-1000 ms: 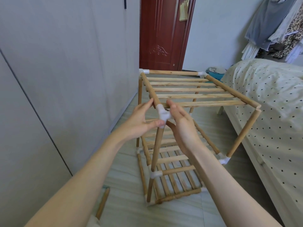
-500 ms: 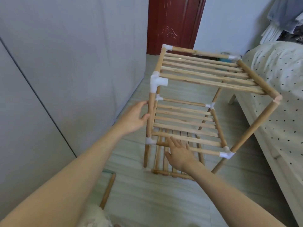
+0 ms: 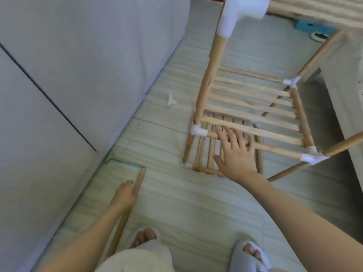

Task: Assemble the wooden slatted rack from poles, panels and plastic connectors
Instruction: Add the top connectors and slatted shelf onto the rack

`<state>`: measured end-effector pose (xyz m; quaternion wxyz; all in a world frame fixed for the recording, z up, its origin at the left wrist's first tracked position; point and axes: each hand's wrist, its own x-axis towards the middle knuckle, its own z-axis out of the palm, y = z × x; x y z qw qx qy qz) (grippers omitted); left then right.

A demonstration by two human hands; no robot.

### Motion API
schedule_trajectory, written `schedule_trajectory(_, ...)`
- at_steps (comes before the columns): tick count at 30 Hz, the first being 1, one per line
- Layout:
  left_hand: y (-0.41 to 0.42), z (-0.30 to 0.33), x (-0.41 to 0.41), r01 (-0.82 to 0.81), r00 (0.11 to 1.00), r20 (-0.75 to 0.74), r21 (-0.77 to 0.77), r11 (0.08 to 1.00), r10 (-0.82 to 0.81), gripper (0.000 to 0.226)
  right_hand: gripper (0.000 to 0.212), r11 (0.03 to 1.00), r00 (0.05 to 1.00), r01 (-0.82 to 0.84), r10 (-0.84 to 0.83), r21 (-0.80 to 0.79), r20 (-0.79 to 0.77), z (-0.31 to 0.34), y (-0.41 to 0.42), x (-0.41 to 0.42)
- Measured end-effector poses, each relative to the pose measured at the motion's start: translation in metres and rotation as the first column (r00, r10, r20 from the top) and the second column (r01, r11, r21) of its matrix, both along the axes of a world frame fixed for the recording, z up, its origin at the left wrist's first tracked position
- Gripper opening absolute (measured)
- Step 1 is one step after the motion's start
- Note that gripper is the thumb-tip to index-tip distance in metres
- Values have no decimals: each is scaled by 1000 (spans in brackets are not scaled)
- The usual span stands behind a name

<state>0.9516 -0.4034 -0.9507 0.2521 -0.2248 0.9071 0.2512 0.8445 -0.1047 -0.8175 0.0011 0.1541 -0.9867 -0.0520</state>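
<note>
The wooden slatted rack [image 3: 255, 107] stands on the floor in front of me, its poles joined by white plastic connectors. One large corner connector [image 3: 233, 16] fills the top of the view, very close. My right hand [image 3: 237, 154] is spread open, fingers resting on the front rail of the middle shelf. My left hand [image 3: 124, 195] is low by the wall and touches a loose wooden pole [image 3: 139, 179] lying on the floor; the pole runs under my wrist towards my feet.
A loose white connector [image 3: 171, 100] lies on the floor near the grey wardrobe [image 3: 78, 65] on the left. The bed [image 3: 351, 61] borders the rack on the right. My feet in slippers [image 3: 253, 254] are at the bottom edge.
I have bent down and the view dropped towards the floor. My left hand left the rack's front upright and went down to the loose pole. My right hand stays at the middle shelf.
</note>
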Motion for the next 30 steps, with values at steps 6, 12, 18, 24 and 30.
schedule_trajectory(6, 19, -46, 17, 9, 999, -46, -105, 994, -14, 36, 79, 999, 999, -44, 44, -5, -19, -3, 6, 0)
schedule_trajectory(12, 19, -42, 33, 137, 990, 48, -167, 976, -131, 24, 81, 999, 993, -42, 40, 9, 107, 6, 7, -2)
schedule_trajectory(18, 20, 28, 10, 213, 941, -260, -37, 976, -215, 41, 73, 999, 944, -34, 29, 9, 328, 37, 5, -1)
schedule_trajectory(24, 42, 159, -22, 360, 708, -654, 12, 933, -265, 40, 46, 906, 886, 120, 88, -407, 456, 99, -14, 25)
schedule_trajectory(30, 96, 286, -28, 504, 302, -884, -170, 847, -356, 37, 35, 424, 995, -12, 94, -906, 31, 186, -32, 59)
